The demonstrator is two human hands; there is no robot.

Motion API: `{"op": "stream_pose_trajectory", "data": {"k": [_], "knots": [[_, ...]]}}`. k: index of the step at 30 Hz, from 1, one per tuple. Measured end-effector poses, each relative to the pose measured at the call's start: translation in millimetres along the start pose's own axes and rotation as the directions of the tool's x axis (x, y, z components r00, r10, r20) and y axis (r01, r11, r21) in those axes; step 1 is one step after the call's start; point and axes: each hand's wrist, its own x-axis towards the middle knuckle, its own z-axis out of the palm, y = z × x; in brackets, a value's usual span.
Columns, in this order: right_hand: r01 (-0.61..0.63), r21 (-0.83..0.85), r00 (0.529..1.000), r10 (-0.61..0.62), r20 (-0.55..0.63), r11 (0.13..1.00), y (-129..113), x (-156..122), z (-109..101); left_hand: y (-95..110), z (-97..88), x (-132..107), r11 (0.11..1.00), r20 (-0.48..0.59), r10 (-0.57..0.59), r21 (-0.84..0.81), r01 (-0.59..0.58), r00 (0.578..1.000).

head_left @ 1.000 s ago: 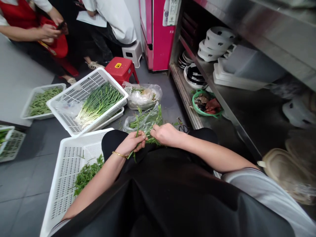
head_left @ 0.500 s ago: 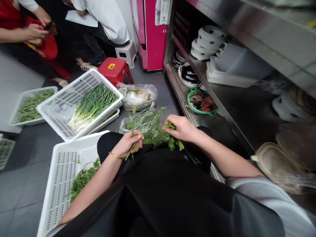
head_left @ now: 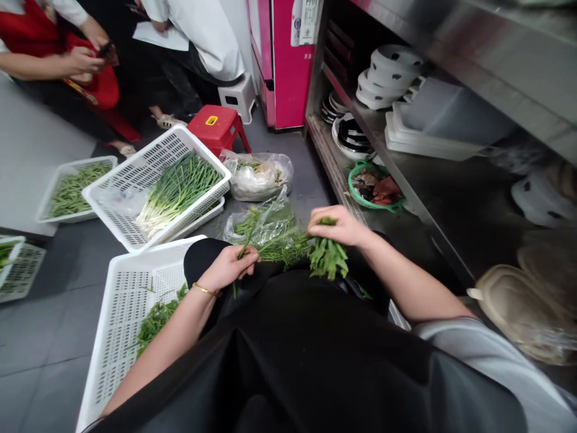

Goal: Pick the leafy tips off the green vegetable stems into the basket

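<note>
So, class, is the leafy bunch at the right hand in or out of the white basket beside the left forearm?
Out: the leafy bunch hangs leaves-down from the right hand, well apart from the white basket.

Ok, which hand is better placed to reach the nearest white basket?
Left hand, I'd say: the white basket stands on that side, closer to it. The right hand is farther across and holds a leafy bunch; the left holds a thin stem.

It looks like a commercial kitchen: dishes (head_left: pixel 378 90) stack on steel shelving (head_left: pixel 451 186) at upper right, greens (head_left: pixel 157 317) lie in baskets (head_left: pixel 118 313) at left.
</note>
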Motion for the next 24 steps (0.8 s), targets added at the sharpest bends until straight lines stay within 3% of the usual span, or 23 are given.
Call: {"op": "stream_pose_trajectory", "data": {"k": [2, 4, 6, 9, 11, 12, 13, 15, 17, 18, 21, 24], "knots": [[-0.107, 0.063, 0.981, 0.115, -0.155, 0.992, -2, -6, -11, -1, -1.1, 2, 0.998, -0.068, -0.047, -0.047, 0.043, 0.997], [-0.149, -0.008, 0.974, 0.145, -0.176, 0.989, -10, -7, -13, 0, 0.5, 8, 0.986, -0.085, -0.112, -0.135, 0.1, 0.99], [-0.125, -0.233, 0.99, 0.105, -0.097, 0.964, -24, 1, 0, 3, 5.3, 14, 0.97, -0.045, -0.146, -0.205, 0.134, 0.988], [-0.008, -0.624, 0.992, 0.086, 0.094, 0.782, -41, 21, 36, 14, 16.5, 22, 0.964, 0.026, -0.115, -0.239, 0.118, 0.993], [0.108, -0.728, 0.964, 0.108, 0.243, 0.677, -44, 34, 58, 22, 23.0, 23, 0.962, 0.052, -0.081, -0.256, 0.092, 0.995], [0.153, -0.727, 0.947, 0.11, 0.3, 0.67, -43, 39, 65, 25, 25.1, 21, 0.957, 0.058, -0.067, -0.279, 0.081, 0.996], [0.184, -0.689, 0.935, 0.091, 0.343, 0.701, -40, 41, 69, 26, 26.4, 18, 0.947, 0.071, -0.055, -0.314, 0.074, 0.996], [0.199, -0.484, 0.931, -0.01, 0.365, 0.852, -31, 40, 67, 27, 26.1, 12, 0.909, 0.098, -0.016, -0.413, 0.055, 0.995], [0.144, -0.164, 0.96, -0.098, 0.262, 0.976, -20, 30, 51, 23, 22.6, 8, 0.865, 0.086, 0.018, -0.502, 0.027, 0.996], [0.092, -0.026, 0.98, -0.086, 0.179, 0.995, -14, 23, 40, 20, 20.0, 8, 0.857, 0.067, 0.012, -0.514, 0.024, 0.998], [-0.156, 0.131, 0.986, 0.163, -0.045, 0.979, 1, 0, 4, 9, 11.7, 15, 0.92, -0.072, -0.065, -0.391, 0.032, 0.995], [-0.32, 0.054, 0.942, 0.324, -0.092, 0.946, 1, -14, -13, 2, 10.0, 29, 0.978, -0.17, -0.073, -0.203, 0.038, 0.983]]}}
